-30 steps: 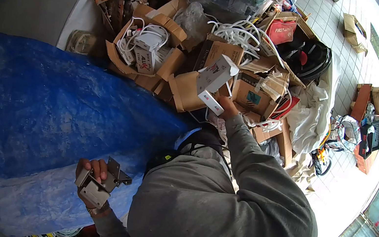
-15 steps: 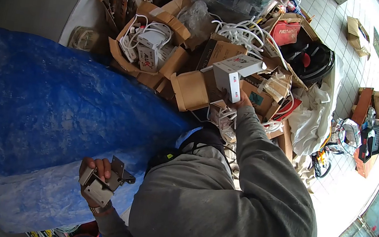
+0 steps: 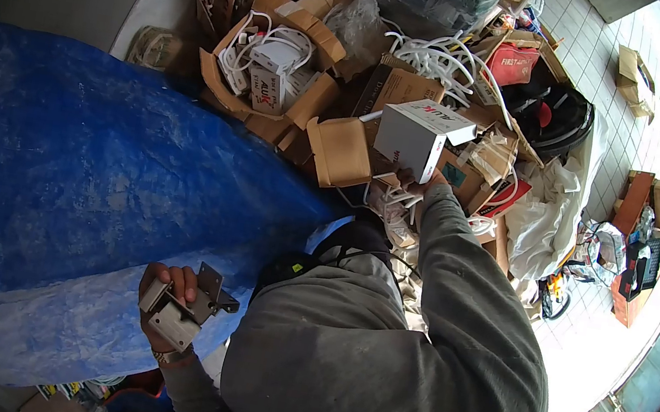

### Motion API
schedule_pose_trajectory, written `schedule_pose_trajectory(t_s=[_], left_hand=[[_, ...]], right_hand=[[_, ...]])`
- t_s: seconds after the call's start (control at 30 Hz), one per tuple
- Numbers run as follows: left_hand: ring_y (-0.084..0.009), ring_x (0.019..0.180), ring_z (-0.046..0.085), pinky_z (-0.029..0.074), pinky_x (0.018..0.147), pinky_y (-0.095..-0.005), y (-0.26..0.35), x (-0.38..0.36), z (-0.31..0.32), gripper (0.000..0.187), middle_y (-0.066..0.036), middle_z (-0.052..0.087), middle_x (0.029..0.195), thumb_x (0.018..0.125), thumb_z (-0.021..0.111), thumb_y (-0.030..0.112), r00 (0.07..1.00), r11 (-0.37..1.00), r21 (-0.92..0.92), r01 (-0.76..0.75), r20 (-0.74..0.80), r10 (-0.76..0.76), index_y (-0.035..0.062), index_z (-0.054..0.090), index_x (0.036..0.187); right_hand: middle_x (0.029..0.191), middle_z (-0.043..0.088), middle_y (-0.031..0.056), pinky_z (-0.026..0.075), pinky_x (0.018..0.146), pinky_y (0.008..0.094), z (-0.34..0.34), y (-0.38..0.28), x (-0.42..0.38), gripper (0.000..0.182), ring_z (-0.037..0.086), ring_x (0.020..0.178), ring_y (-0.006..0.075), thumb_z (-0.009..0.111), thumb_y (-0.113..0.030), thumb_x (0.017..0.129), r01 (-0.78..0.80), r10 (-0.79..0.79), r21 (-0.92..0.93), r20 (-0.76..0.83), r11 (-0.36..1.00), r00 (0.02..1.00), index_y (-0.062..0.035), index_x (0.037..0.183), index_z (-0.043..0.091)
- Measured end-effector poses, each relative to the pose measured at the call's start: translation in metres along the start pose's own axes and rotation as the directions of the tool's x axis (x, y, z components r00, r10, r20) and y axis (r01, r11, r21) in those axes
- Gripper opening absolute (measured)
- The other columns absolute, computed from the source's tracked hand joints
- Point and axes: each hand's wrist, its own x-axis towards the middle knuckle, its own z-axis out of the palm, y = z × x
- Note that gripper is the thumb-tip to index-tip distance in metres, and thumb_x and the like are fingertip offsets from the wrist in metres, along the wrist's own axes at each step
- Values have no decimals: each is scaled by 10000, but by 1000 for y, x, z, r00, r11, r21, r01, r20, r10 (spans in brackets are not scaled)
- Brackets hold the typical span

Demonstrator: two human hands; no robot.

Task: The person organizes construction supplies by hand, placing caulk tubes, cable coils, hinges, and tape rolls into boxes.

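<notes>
The left hand (image 3: 173, 278) clutches metal brackets (image 3: 185, 313) over the tarp (image 3: 108, 188). The right hand (image 3: 419, 186) grips the white box (image 3: 409, 145) by its lower end, right of the tarp, among cartons (image 3: 338, 154) and near white tubing (image 3: 443, 62).

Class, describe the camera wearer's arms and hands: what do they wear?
The left hand and right hand are gloveless, with bare fingers. Long, loose grey sleeves cover both arms. A band circles the left wrist, its type unclear.

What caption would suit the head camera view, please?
Metal brackets in the left hand, a white box in the right hand, near open cartons.
</notes>
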Motion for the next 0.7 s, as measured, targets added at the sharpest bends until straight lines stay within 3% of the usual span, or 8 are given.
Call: schedule_pose_trajectory(t_s=[0.17,0.47,0.53,0.57,0.6,0.63,0.67,0.7], left_hand=[[-190,761,500,399,671,-306,-1,-2,-2,282,-78,553,733,952,636,288,1000,1000,-4,-7,0,7,40,552,1054],[-190,763,495,397,668,-299,0,-2,6,275,-75,540,726,941,633,276,1000,1000,-4,-9,-13,9,37,545,1045],[-190,764,494,397,668,-296,2,-3,7,276,-74,538,726,938,634,275,1000,1000,0,-18,-12,18,37,543,1044],[-190,767,495,400,669,-296,2,-4,7,285,-75,537,729,934,638,277,1000,1000,2,-14,-24,15,33,543,1046],[-190,771,496,402,671,-295,2,-4,7,294,-75,537,733,929,643,279,999,1000,1,-8,-35,8,30,542,1048],[-190,771,496,402,671,-295,2,-5,8,294,-75,537,733,929,643,279,999,1000,-2,-13,-33,13,30,542,1048],[-191,768,496,404,672,-295,2,-5,10,303,-76,537,737,927,647,285,999,1000,-10,-27,-37,27,28,542,1050],[-192,766,497,406,674,-294,1,-5,11,312,-76,537,741,925,650,290,998,999,-17,-45,-40,44,26,543,1051]], right_hand=[[965,577,177,425,520,287,-1,-1,2,535,534,634,167,585,-301,930,-11,9,37,40,999,999,52,1313,460],[932,578,176,449,515,296,10,-11,8,528,540,636,166,548,-352,953,-149,151,-72,24,986,988,48,1293,488],[889,604,194,483,539,295,23,-7,6,462,591,657,199,527,-348,970,-79,44,-355,-106,931,993,8,1266,534],[881,654,155,514,553,324,10,-23,20,435,654,706,226,517,-371,985,-95,104,-569,-17,817,994,-29,1251,556],[857,674,143,527,569,340,-3,-26,38,421,672,724,252,528,-378,982,161,-165,-960,125,228,978,-38,1224,577],[834,694,132,539,584,355,-18,-30,57,408,691,742,278,539,-386,980,224,-263,-830,398,-510,879,-46,1197,598],[836,695,184,535,663,389,-43,-41,89,356,683,818,352,562,-356,946,137,-409,-734,512,-665,755,-29,1058,646],[839,695,236,530,742,423,-10,-26,88,332,674,893,425,585,-326,911,10,-500,-626,633,-780,590,-12,919,693]])
